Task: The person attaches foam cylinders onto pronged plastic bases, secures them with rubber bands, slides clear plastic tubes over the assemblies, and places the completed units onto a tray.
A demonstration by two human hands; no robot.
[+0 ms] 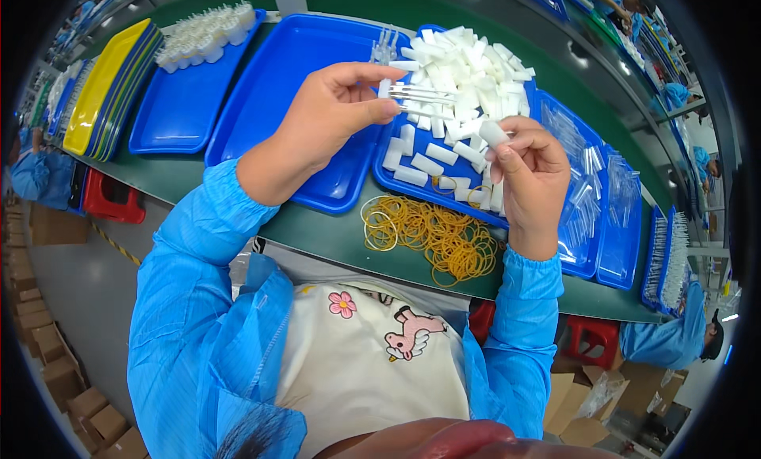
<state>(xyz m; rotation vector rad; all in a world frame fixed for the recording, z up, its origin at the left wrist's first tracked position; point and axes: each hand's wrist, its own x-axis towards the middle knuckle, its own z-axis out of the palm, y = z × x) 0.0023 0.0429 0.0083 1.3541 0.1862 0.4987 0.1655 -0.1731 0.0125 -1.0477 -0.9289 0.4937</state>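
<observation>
Between its thumb and fingers, my left hand point(337, 114) pinches a small bundle of thin silvery rods point(424, 95) with a white piece point(384, 89) at one end. The rods point right, above the blue tray. My right hand point(533, 170) is closed on a white foam piece point(493, 134), held up a short way from the rod tips. Beneath and behind both hands, a heap of similar white foam pieces point(468, 66) fills a blue tray point(388, 183). A loose pile of yellow rubber bands point(444, 235) lies on the bench in front of that tray.
A blue tray point(273, 86) stands at left, with more thin rods point(385, 47) at its far corner. Farther left are a tray of white parts point(208, 37) and stacked yellow and blue trays point(103, 90). Clear tubes point(585, 185) lie in trays at right. Other people work nearby.
</observation>
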